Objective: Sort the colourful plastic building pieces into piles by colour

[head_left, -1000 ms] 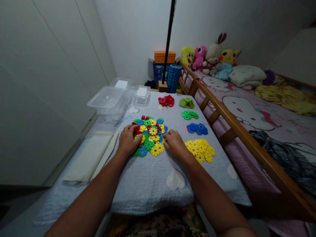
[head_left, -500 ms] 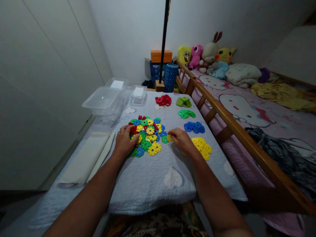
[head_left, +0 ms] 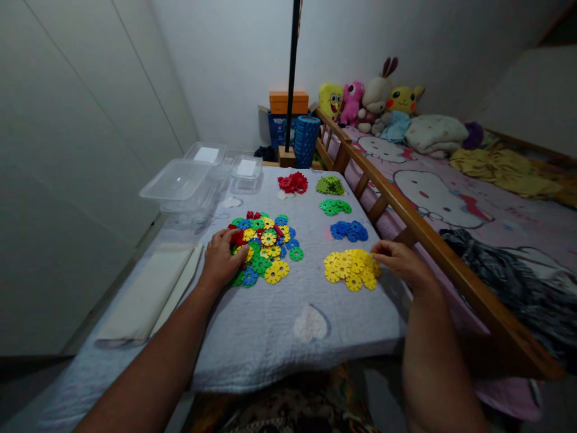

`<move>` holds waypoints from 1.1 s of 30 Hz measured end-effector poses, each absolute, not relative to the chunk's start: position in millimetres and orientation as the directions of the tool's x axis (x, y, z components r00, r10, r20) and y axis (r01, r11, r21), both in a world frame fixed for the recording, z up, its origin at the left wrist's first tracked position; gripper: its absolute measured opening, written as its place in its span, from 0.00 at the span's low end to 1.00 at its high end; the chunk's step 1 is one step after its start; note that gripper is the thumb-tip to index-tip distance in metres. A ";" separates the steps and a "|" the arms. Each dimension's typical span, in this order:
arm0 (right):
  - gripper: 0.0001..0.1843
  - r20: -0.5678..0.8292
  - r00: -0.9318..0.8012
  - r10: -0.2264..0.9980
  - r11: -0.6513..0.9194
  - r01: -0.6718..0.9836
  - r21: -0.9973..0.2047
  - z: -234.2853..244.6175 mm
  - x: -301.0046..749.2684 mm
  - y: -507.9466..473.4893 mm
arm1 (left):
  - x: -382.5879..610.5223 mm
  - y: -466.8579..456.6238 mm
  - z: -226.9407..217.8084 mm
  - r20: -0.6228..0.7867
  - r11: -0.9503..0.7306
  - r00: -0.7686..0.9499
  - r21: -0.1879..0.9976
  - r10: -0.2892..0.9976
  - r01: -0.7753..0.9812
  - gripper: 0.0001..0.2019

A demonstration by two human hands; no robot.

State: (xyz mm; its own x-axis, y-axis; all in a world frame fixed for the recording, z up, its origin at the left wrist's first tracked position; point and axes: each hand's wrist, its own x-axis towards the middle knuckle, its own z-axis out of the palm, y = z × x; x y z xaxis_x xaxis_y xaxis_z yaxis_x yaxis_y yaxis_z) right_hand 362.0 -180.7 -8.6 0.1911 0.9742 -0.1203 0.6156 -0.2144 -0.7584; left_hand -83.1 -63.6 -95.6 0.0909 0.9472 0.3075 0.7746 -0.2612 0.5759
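Observation:
My left hand (head_left: pixel 222 257) rests on the left edge of a mixed heap of notched plastic discs (head_left: pixel 260 264), its fingers loosely apart over red and yellow pieces. The heap mixes yellow, green, blue and red. At the right end of a pile of yellow discs (head_left: pixel 345 263), my right hand (head_left: pixel 401 260) pinches a yellow disc (head_left: pixel 373 264) between thumb and fingers, low against the pile. Beyond it lie separate piles of blue discs (head_left: pixel 349 230), green discs (head_left: pixel 336 207), light green discs (head_left: pixel 330 185) and red discs (head_left: pixel 293 183).
Clear plastic containers (head_left: pixel 178 180) stand at the back left, with a folded cream cloth (head_left: pixel 144 294) nearer me. A wooden bed rail (head_left: pixel 396 210) runs along the table's right side. A black pole (head_left: pixel 291 78) on a wooden block rises at the far end.
My right hand has moved right, from beside the mixed heap to the far side of the yellow pile, with a yellow disc. My left hand stays on the heap. The view has shifted slightly.

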 end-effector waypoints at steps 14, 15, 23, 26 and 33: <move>0.10 0.016 0.229 0.973 -0.193 0.853 -0.486 -36.0 354.6 -174.4 | -82.9 -63.7 -93.0 0.305 -0.262 0.096 0.566 0.947 0.782 0.24; 0.10 0.049 0.219 0.974 -0.174 0.874 -0.454 -33.7 347.5 -170.8 | -82.6 -63.7 -92.9 0.305 -0.260 0.095 0.565 0.948 0.783 0.24; 0.09 0.010 -0.220 0.975 0.210 0.916 -0.343 -20.5 222.1 -124.8 | -81.5 -63.4 -93.4 0.311 -0.256 0.082 0.573 0.947 0.779 0.22; 0.13 -0.036 -0.264 0.964 0.246 0.934 -0.257 -23.0 187.6 -114.1 | -81.1 -64.1 -93.5 0.310 -0.254 0.079 0.583 0.948 0.772 0.23; 0.16 -0.119 -0.193 0.974 0.167 0.966 -0.196 -29.4 181.0 -106.3 | -79.9 -65.8 -93.6 0.306 -0.249 0.072 0.592 0.949 0.767 0.23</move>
